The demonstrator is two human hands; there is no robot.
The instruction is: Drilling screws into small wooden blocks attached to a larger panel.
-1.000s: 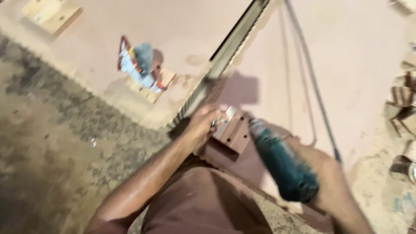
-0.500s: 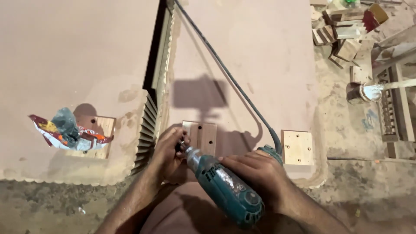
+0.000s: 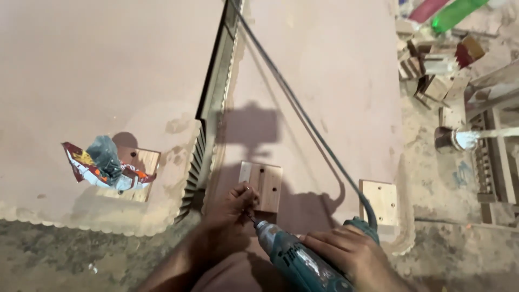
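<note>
Two large pinkish boards lie flat with scalloped edges, a dark gap running between them as the landmark. Left of the gap, near the board's front edge, a wood block carries a crumpled coloured packet. Right of the gap, a second wood block sits by the right board's front corner. Below both boards the floor is grey, rough and dusty. Far right of the gap, wood offcuts are heaped on the dusty ground, with a green bottle above them and a slatted wooden frame below. Light from overhead casts a hard shadow just right of the gap.
</note>
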